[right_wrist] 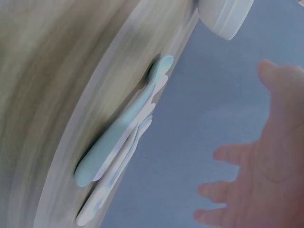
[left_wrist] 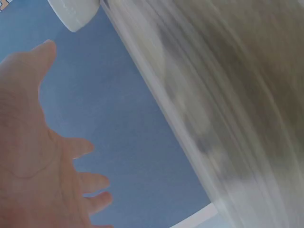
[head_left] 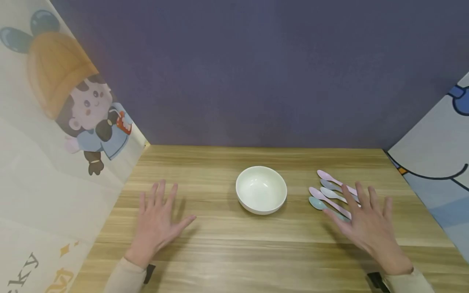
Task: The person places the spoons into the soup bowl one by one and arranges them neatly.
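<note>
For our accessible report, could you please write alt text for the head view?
A person's left hand and right hand, both spread above a wooden table, flank a white bowl; the right hand partly hides five pastel spoons.

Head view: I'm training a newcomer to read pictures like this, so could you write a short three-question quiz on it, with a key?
1. How many spoons lie on the table?
2. True or false: the bowl has a spoon in it.
3. Which is nearer the right hand: A) the bowl; B) the spoons?

Key:
1. Five.
2. False; all the spoons lie outside it.
3. B.
</note>
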The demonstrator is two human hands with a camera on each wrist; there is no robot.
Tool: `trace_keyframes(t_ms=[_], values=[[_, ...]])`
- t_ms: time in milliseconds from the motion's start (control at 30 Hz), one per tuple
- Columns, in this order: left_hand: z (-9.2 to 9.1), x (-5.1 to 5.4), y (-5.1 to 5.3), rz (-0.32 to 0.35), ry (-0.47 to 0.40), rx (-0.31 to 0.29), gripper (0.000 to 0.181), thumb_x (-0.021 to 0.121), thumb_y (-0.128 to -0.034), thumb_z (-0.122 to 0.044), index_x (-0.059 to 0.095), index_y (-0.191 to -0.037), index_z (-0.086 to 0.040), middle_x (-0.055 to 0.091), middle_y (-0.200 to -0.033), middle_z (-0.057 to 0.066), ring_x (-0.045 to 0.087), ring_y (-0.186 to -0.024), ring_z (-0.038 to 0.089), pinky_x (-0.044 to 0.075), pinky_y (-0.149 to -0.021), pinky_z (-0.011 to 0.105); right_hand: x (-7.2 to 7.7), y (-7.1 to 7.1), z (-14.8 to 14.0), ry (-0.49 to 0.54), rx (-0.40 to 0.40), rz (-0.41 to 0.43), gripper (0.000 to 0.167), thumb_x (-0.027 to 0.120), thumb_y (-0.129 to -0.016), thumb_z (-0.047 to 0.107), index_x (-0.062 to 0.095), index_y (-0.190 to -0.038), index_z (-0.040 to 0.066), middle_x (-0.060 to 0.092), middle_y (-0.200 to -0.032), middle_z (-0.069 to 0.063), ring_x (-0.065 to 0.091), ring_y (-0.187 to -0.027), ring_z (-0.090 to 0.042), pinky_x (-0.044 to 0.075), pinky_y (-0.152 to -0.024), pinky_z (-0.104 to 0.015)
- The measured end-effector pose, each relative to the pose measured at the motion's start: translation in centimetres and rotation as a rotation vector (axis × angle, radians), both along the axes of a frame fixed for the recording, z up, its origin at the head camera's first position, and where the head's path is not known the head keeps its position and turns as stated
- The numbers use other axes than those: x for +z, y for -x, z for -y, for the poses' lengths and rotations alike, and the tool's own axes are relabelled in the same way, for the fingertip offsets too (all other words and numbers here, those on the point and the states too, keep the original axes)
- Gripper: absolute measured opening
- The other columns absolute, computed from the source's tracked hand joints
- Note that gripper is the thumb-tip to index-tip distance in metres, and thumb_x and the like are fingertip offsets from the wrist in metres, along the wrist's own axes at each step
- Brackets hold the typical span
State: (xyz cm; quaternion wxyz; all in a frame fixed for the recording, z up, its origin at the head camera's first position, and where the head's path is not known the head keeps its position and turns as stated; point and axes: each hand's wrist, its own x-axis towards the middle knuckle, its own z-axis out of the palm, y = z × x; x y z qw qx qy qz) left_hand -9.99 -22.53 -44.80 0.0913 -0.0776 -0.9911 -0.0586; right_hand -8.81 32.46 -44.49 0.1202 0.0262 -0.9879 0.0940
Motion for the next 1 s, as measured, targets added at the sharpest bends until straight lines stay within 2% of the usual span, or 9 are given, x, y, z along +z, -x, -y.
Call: trace_keyframes(t_ms=[333, 400, 500, 600, 733, 833, 900, 967, 1000], values=[[-1.8, -0.7, 0.1, -0.062, -0.050, -0.102, 0.102, 0.064, -0.0923, -0.075, 0.036, -0.166, -0.011, 0.029, -0.173, 0.025, 0.032, -0.158, 0.046, 0.026, -0.128, 0.069, 0.1, 1.1, -0.3, 0.054, 0.029, -0.071, 0.082, 0.065, -0.098, 0.061, 0.049, -0.154, 0.004, 0.045, -0.156, -0.038, 0.037, -0.143, -0.062, 0.012, -0.116, -0.089], [-2.1, -0.7, 0.1, -0.078, -0.069, -0.113, 0.101, 0.065, -0.0921, -0.073, 0.036, -0.166, -0.011, 0.030, -0.173, 0.024, 0.034, -0.157, 0.046, 0.028, -0.127, 0.069, 0.0, 1.4, -0.4, 0.075, 0.040, -0.122, 0.078, 0.070, -0.097, 0.057, 0.054, -0.150, 0.001, 0.049, -0.152, -0.039, 0.043, -0.138, -0.062, 0.021, -0.114, -0.087], [-2.3, -0.6, 0.1, -0.096, -0.104, -0.136, 0.099, 0.068, -0.0920, -0.070, 0.038, -0.165, -0.010, 0.034, -0.172, 0.023, 0.037, -0.155, 0.045, 0.031, -0.126, 0.068, -0.2, 2.0, -0.5, 0.133, 0.082, -0.262, 0.068, 0.080, -0.091, 0.044, 0.065, -0.138, -0.004, 0.059, -0.141, -0.038, 0.054, -0.125, -0.063, 0.037, -0.104, -0.082], [-2.7, -0.7, 0.0, -0.116, -0.137, -0.170, 0.094, 0.070, -0.0926, -0.066, 0.042, -0.162, -0.009, 0.040, -0.169, 0.022, 0.043, -0.152, 0.045, 0.037, -0.123, 0.066, -0.3, 2.4, -0.6, 0.218, 0.106, -0.350, 0.053, 0.085, -0.087, 0.029, 0.072, -0.125, -0.006, 0.066, -0.131, -0.036, 0.061, -0.115, -0.061, 0.046, -0.094, -0.075], [-3.1, -0.7, -0.1, -0.143, -0.185, -0.210, 0.090, 0.073, -0.0921, -0.062, 0.047, -0.160, -0.009, 0.045, -0.166, 0.020, 0.048, -0.148, 0.044, 0.042, -0.120, 0.065, -0.2, 2.8, -0.8, 0.328, 0.077, -0.304, 0.041, 0.079, -0.094, 0.022, 0.073, -0.123, -0.006, 0.068, -0.131, -0.033, 0.061, -0.120, -0.058, 0.047, -0.096, -0.069], [-3.5, -0.6, -0.1, -0.144, -0.230, -0.225, 0.086, 0.075, -0.0923, -0.058, 0.049, -0.158, -0.009, 0.048, -0.164, 0.020, 0.051, -0.147, 0.044, 0.043, -0.120, 0.064, -0.2, 3.0, -1.1, 0.364, 0.060, -0.275, 0.038, 0.077, -0.097, 0.022, 0.073, -0.125, -0.003, 0.069, -0.133, -0.029, 0.062, -0.122, -0.055, 0.049, -0.109, -0.040], [-3.8, -0.4, -0.1, -0.135, -0.263, -0.228, 0.082, 0.076, -0.0929, -0.055, 0.051, -0.157, -0.009, 0.051, -0.162, 0.019, 0.052, -0.145, 0.044, 0.044, -0.119, 0.063, -0.1, 3.2, -1.3, 0.374, 0.050, -0.258, 0.037, 0.077, -0.098, 0.022, 0.073, -0.126, -0.002, 0.070, -0.132, -0.027, 0.064, -0.121, -0.054, 0.045, -0.104, -0.025], [-4.0, -0.3, -0.2, -0.122, -0.288, -0.227, 0.079, 0.076, -0.0939, -0.052, 0.053, -0.156, -0.009, 0.052, -0.161, 0.019, 0.054, -0.144, 0.043, 0.044, -0.119, 0.063, 0.0, 3.4, -1.5, 0.382, 0.033, -0.226, 0.037, 0.076, -0.099, 0.024, 0.072, -0.128, 0.000, 0.070, -0.133, -0.027, 0.064, -0.121, -0.053, 0.044, -0.099, -0.024], [-4.1, -0.3, -0.1, -0.118, -0.297, -0.225, 0.078, 0.076, -0.0943, -0.052, 0.054, -0.155, -0.009, 0.053, -0.160, 0.019, 0.055, -0.143, 0.044, 0.044, -0.119, 0.063, 0.1, 3.6, -1.6, 0.384, 0.025, -0.207, 0.038, 0.075, -0.099, 0.024, 0.072, -0.128, 0.001, 0.070, -0.133, -0.027, 0.064, -0.120, -0.054, 0.046, -0.096, -0.030]])
